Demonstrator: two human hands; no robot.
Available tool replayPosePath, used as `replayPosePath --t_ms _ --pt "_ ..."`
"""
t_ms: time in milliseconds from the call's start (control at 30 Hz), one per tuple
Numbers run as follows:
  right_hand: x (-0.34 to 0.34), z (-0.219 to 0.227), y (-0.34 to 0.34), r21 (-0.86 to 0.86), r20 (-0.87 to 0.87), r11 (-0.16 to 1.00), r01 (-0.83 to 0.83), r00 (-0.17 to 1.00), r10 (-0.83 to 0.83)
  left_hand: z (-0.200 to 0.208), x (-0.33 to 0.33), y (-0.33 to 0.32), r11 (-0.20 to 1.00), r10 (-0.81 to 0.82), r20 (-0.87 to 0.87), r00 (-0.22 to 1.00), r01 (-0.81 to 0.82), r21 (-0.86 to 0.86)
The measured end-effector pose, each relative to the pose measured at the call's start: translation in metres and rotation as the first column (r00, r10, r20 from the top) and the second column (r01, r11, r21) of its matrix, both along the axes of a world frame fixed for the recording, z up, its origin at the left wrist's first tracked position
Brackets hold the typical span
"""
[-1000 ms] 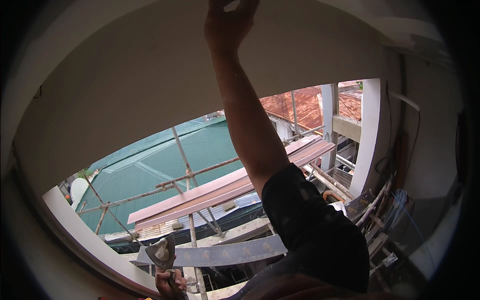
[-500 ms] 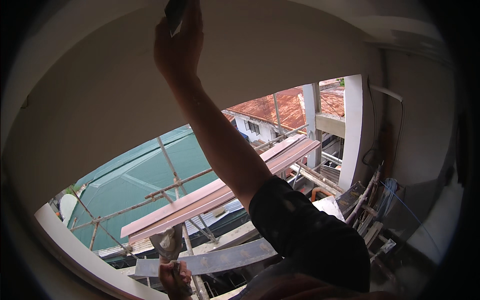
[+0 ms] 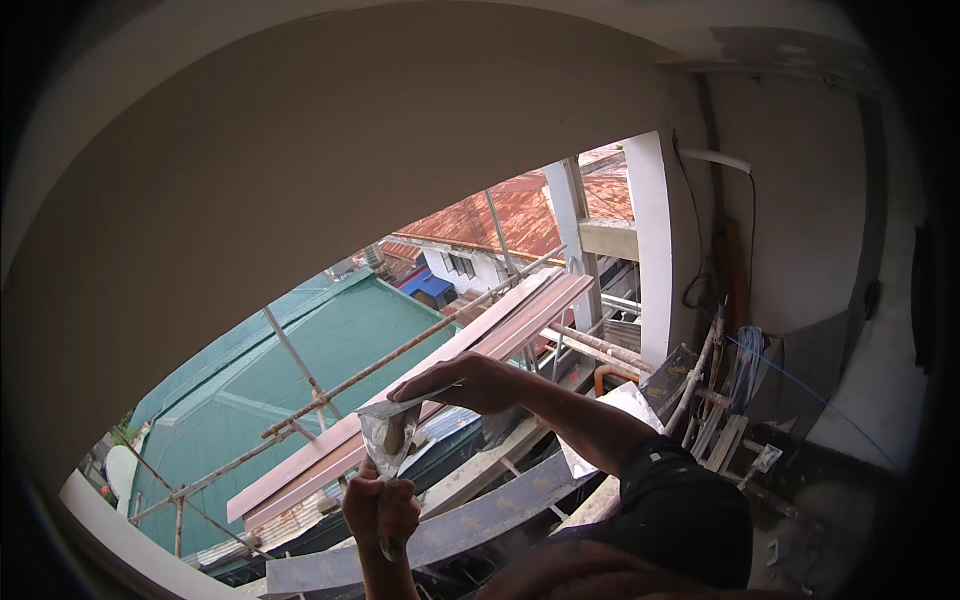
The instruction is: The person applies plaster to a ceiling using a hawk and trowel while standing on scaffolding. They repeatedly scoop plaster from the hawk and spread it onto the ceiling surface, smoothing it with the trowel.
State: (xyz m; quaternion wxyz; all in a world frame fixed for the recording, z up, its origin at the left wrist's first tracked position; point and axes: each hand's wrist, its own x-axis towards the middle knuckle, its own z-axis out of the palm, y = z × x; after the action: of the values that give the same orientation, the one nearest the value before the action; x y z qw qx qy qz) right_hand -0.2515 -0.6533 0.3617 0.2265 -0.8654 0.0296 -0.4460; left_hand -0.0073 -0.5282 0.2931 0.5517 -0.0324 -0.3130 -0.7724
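Observation:
My left hand (image 3: 380,512) is wrapped round the handle of a putty knife (image 3: 388,440), its broad blade smeared with whitish putty and pointing upward. Just above it, my right hand (image 3: 458,384) grips a thin flat scraper (image 3: 405,407), seen nearly edge-on. The scraper lies across the top of the putty knife's blade, and the two seem to touch. Part of the scraper is hidden by my right fingers. Overhead stretches a broad smooth wall surface (image 3: 330,150), in shade.
Beyond the opening run scaffold poles (image 3: 375,370) and long pinkish boards (image 3: 310,470). A curved grey plank (image 3: 460,520) lies below my hands. A white pillar (image 3: 650,240) stands right of the opening, with sticks and a blue cord bundle (image 3: 748,365) beside it.
My right hand has come down from the overhead surface to the putty knife, bringing the scraper against its blade. My left hand has risen slightly, and the view has shifted right.

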Motion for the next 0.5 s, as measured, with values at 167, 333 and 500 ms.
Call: replayPosePath --t_ms 167,333,500 --pt "-0.045 -0.002 -0.028 -0.109 -0.081 0.992 0.071 0.993 -0.08 0.005 -0.043 -0.011 0.998 0.038 -0.06 0.997 -0.041 -0.049" --pt "-0.106 -0.008 -0.097 -0.177 -0.152 0.954 0.24 0.951 -0.268 0.024 -0.071 -0.002 0.967 0.149 -0.202 0.968 -0.185 -0.174" --pt "-0.221 0.093 -0.177 0.202 0.638 0.637 0.744 0.393 -0.662 0.027 -0.074 -0.003 0.923 0.344 -0.163 0.925 -0.365 -0.121"
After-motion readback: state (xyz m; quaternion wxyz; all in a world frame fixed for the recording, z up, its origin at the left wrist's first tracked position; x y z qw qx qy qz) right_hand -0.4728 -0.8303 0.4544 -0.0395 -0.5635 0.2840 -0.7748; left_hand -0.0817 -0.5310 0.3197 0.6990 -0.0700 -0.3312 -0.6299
